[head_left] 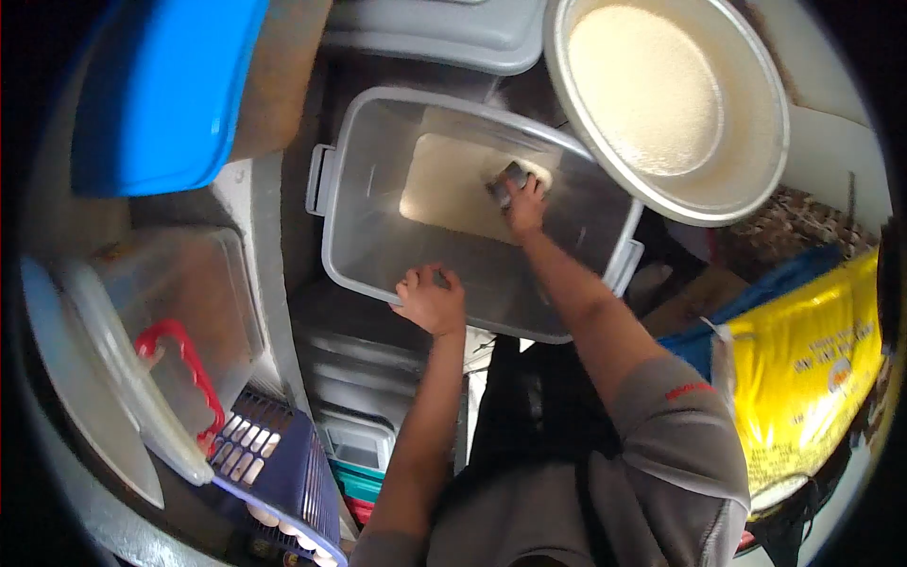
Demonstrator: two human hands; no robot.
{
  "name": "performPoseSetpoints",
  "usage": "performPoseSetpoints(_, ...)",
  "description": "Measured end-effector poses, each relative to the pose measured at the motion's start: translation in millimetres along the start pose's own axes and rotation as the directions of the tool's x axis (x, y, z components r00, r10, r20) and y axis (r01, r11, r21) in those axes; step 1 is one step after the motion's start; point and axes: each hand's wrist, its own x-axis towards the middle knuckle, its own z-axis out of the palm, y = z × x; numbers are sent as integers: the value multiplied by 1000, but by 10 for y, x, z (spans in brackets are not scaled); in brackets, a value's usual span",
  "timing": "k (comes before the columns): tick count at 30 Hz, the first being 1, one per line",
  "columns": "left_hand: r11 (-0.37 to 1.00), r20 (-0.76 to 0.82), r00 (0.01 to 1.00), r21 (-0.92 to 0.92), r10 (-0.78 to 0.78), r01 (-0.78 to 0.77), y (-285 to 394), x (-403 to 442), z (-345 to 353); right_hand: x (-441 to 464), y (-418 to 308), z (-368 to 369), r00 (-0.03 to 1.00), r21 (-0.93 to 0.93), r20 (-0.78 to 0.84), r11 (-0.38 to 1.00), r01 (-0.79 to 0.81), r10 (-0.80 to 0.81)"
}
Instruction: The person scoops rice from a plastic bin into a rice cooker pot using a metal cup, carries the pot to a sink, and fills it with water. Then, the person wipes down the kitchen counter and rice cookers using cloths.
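Note:
A deep grey plastic tub (378, 194) lies below me, with a pale, fine-grained heap (453, 189) on its floor. My right hand (526, 208) reaches down inside it. The fingers are closed round a small grey scoop (508, 181), whose exact shape is partly hidden. The scoop touches the pale grains near the tub's far right side. At the near rim, my left hand (433, 298) is curled over the edge and grips the tub.
A large round basin (770, 123) of similar pale grains stands at the upper right. Around the tub are a grey lidded bin (444, 38), a blue lid (175, 94), a yellow sack (803, 369), a purple basket (293, 454) with eggs, and a red handle (194, 378).

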Motion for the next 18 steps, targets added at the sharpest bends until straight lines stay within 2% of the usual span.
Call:
performPoseSetpoints(1,1000,18,1000,9,5,-5,-5,-6,-10,194,161,249,998,-262,2,963,62,-64)
performPoseSetpoints(2,1000,29,999,15,12,-12,-3,-8,-25,326,374,455,978,-349,-52,921,170,-200)
performPoseSetpoints(3,1000,35,999,22,19,-20,7,18,-19,473,588,860,973,-502,-44,847,176,-228)
performPoseSetpoints(6,999,15,999,-12,51,-51,17,36,5,446,577,1406,987,-313,-158,949,-46,-5)
performPoseSetpoints(7,999,20,999,-20,48,-48,21,51,34,403,449,1500,992,-177,-68,977,-118,108)
performPoseSetpoints(8,999,29,999,-31,43,-42,13,50,42,399,239,1602,960,-26,67,962,-271,272)
performPoseSetpoints(10,998,37,998,-50,49,-47,12,41,77,565,-253,1795,776,193,376,777,-600,506)
performPoseSetpoints(12,997,31,998,-61,55,-53,-5,41,75,662,-591,2020,826,95,392,876,-474,404)
performPoseSetpoints(13,997,27,998,-56,57,-55,-9,48,80,705,-599,2051,842,401,498,806,-436,208)
performPoseSetpoints(15,996,24,998,-60,60,-58,15,48,52,731,-577,2010,803,705,592,525,-477,-66)
performPoseSetpoints(17,997,16,998,-60,58,-57,24,46,45,687,-750,1601,700,730,680,286,-621,-215)
performPoseSetpoints(18,996,11,998,-63,56,-55,20,47,38,643,-742,1399,688,726,684,324,-607,-244)
